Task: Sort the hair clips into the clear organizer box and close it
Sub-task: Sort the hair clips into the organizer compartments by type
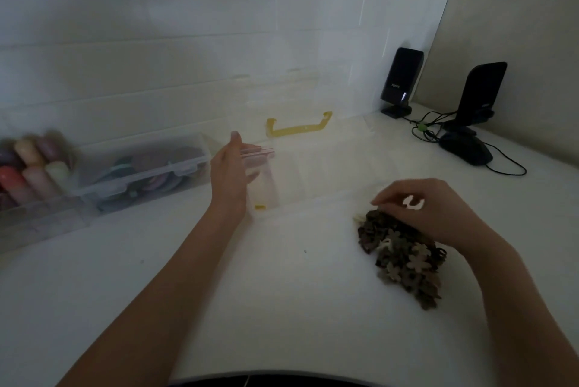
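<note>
From my head camera I look down at a white table [282,292] against a white tiled wall; my left hand [230,173] is raised edge-on with fingers straight and pressed together, holding a clear zip bag [261,176] by its pink-striped seal, thumb side toward the wall; the bag hangs over the left end of the clear box [329,164], which stands open with its lid leaning back on the wall and a yellow handle [297,128] showing through it; my right hand [429,211] curls over the top of the clips [404,258], a heap of brown and beige flower shapes lying on the table just right of the box front, and its fingertips pinch one white clip [413,201]; to the left sits a shut clear case [141,167] of round coloured things, beside blurred pastel rolls [28,167]; far right stand two black speakers [401,83], the nearer one's small logo too blurred to read, with a mouse [466,148] and cables.
</note>
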Available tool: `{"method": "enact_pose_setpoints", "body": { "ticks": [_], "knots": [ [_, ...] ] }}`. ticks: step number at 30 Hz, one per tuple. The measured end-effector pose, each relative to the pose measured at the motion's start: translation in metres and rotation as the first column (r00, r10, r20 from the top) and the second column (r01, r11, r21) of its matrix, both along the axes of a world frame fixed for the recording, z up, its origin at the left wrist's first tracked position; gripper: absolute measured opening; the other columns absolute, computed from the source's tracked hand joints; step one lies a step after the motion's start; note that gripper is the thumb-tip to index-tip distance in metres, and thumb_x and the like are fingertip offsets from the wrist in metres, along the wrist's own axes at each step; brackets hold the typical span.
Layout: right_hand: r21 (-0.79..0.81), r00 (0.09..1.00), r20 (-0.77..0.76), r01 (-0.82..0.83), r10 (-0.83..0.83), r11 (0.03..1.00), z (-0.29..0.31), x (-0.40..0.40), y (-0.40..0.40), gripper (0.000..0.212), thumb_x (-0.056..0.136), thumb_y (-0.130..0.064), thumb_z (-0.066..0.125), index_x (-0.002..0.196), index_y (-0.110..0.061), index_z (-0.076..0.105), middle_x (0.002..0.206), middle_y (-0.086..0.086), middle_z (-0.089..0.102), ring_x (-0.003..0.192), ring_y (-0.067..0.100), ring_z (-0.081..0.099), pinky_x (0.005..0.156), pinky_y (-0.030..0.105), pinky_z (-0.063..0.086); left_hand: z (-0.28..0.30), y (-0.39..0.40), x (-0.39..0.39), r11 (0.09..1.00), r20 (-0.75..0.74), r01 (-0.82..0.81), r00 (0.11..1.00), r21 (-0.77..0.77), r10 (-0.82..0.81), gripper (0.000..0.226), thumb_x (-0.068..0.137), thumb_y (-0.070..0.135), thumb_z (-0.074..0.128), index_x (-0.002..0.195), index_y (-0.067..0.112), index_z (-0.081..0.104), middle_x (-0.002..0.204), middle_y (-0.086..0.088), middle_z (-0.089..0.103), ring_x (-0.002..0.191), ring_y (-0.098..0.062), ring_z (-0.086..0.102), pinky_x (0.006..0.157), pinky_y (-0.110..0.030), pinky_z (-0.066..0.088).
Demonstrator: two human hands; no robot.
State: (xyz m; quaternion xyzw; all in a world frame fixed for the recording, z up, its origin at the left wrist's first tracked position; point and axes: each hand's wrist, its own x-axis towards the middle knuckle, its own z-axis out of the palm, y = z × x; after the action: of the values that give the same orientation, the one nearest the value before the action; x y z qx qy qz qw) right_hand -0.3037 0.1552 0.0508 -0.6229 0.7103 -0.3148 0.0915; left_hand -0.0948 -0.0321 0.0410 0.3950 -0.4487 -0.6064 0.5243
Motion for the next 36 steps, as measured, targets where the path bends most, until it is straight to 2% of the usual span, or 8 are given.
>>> {"method": "enact_pose_setpoints", "body": {
  "ticks": [3,6,10,15,21,28,31,36],
  "knots": [
    [0.073,0.997,-0.080,0.000,0.006,0.997,-0.011,-0.002,-0.005,0.021,0.084,-0.018,0.068,0.096,-0.035,0.071,0.097,-0.021,0.067,0.088,-0.003,0.060,0.075,0.001,0.038,0.001,0.001,0.000,1.000,-0.010,-0.002,1.000,0.008,0.002,0.040,0.096,0.039,0.045,0.068,0.016,0.061,0.077,-0.002,0.069,0.089,-0.024,0.065,0.092,-0.044,0.049],
    [0.140,0.990,-0.140,-0.005,0.025,0.990,-0.016,-0.003,-0.009,0.025,0.088,-0.018,0.062,0.107,-0.032,0.069,0.107,-0.014,0.066,0.098,0.005,0.058,0.087,0.014,0.042,0.000,0.002,0.000,1.000,-0.008,0.001,1.000,0.006,-0.001,0.039,0.095,0.039,0.045,0.068,0.017,0.060,0.076,-0.002,0.069,0.088,-0.023,0.065,0.093,-0.046,0.048],
    [0.163,0.988,-0.154,0.014,0.012,0.987,-0.015,-0.001,-0.010,0.015,0.088,-0.022,0.061,0.094,-0.034,0.068,0.099,-0.011,0.068,0.094,0.010,0.059,0.087,0.034,0.048,-0.001,0.002,0.001,1.000,-0.012,-0.005,1.000,0.009,0.005,0.038,0.095,0.040,0.045,0.069,0.017,0.059,0.080,-0.003,0.068,0.091,-0.023,0.065,0.093,-0.044,0.049],
    [0.111,0.989,-0.149,0.027,-0.011,0.993,-0.014,0.001,-0.009,0.016,0.085,-0.021,0.065,0.089,-0.036,0.065,0.092,-0.017,0.065,0.092,0.003,0.057,0.084,0.025,0.046,-0.001,0.002,0.000,1.000,-0.020,-0.017,1.000,0.019,0.018,0.038,0.095,0.040,0.045,0.068,0.017,0.059,0.079,-0.003,0.068,0.093,-0.024,0.064,0.092,-0.044,0.049],
    [-0.121,0.980,0.199,0.041,-0.016,0.992,0.002,0.019,-0.005,0.012,0.082,-0.013,0.068,0.092,-0.020,0.071,0.084,-0.010,0.073,0.080,0.002,0.067,0.077,0.018,0.052,0.000,0.002,-0.001,1.000,-0.022,-0.026,0.999,0.009,0.026,0.039,0.095,0.040,0.045,0.067,0.018,0.059,0.074,0.000,0.068,0.084,-0.021,0.064,0.090,-0.042,0.050],
    [-0.199,0.810,0.562,-0.066,0.169,0.978,0.003,0.039,-0.012,0.016,0.083,0.004,0.062,0.094,-0.003,0.071,0.085,0.014,0.074,0.074,0.024,0.073,0.070,0.023,0.058,-0.003,0.001,0.000,1.000,-0.021,-0.011,1.000,-0.001,0.011,0.040,0.095,0.041,0.044,0.066,0.019,0.060,0.073,0.000,0.069,0.094,-0.026,0.065,0.090,-0.043,0.049],
    [-0.224,0.785,0.591,-0.064,0.188,0.972,0.002,0.049,-0.017,0.013,0.082,0.001,0.064,0.091,-0.005,0.072,0.078,0.007,0.075,0.068,0.019,0.071,0.065,0.024,0.058,-0.002,0.004,-0.003,1.000,-0.018,-0.014,1.000,-0.019,0.014,0.042,0.096,0.040,0.043,0.064,0.018,0.060,0.071,0.001,0.069,0.089,-0.024,0.064,0.087,-0.041,0.048],
    [-0.342,0.894,0.402,-0.054,0.198,0.938,0.002,0.090,-0.038,0.014,0.076,-0.009,0.074,0.078,-0.023,0.072,0.075,-0.011,0.072,0.068,0.012,0.063,0.055,0.020,0.044,-0.002,0.016,-0.006,0.993,0.021,-0.047,0.999,-0.111,0.050,0.042,0.097,0.039,0.040,0.069,0.016,0.060,0.081,-0.002,0.068,0.085,-0.020,0.063,0.082,-0.038,0.050]
  ]
}}
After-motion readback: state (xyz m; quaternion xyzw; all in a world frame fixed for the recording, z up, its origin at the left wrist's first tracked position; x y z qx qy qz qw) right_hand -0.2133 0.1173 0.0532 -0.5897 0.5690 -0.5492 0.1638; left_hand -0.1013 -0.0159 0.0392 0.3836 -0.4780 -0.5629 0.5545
